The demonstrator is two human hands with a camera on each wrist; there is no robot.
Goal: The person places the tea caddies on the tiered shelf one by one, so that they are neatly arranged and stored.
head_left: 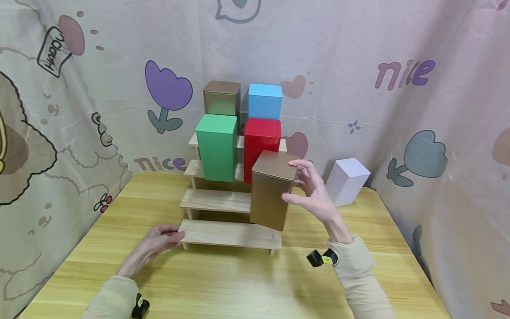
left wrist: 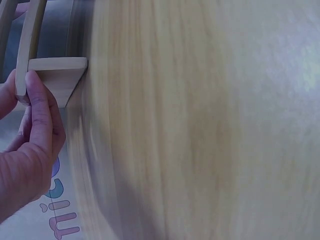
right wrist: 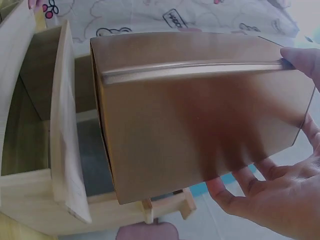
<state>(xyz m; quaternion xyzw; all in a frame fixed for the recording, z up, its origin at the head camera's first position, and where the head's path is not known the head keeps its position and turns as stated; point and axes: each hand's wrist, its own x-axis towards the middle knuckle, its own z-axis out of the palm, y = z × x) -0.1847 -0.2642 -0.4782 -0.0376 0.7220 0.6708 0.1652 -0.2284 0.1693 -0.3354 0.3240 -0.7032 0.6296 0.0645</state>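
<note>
My right hand (head_left: 312,188) grips a bronze-brown box (head_left: 272,192) near its top, thumb on the near side and fingers around the right and far side. In the head view the box hangs tilted over the right part of the stepped wooden stand (head_left: 231,233). The right wrist view shows the same brown box (right wrist: 190,120) large, with the fingers spread along one edge. My left hand (head_left: 157,241) pinches the left end of the stand's lowest step. In the left wrist view, the left hand (left wrist: 37,120) has thumb and fingertips on that board's end.
On higher steps stand a green box (head_left: 217,148), a red box (head_left: 260,137), another brown box (head_left: 221,99) and a blue box (head_left: 264,101). A white box (head_left: 347,181) stands on the wooden table (head_left: 223,283), right of the stand. A printed curtain (head_left: 330,57) hangs behind.
</note>
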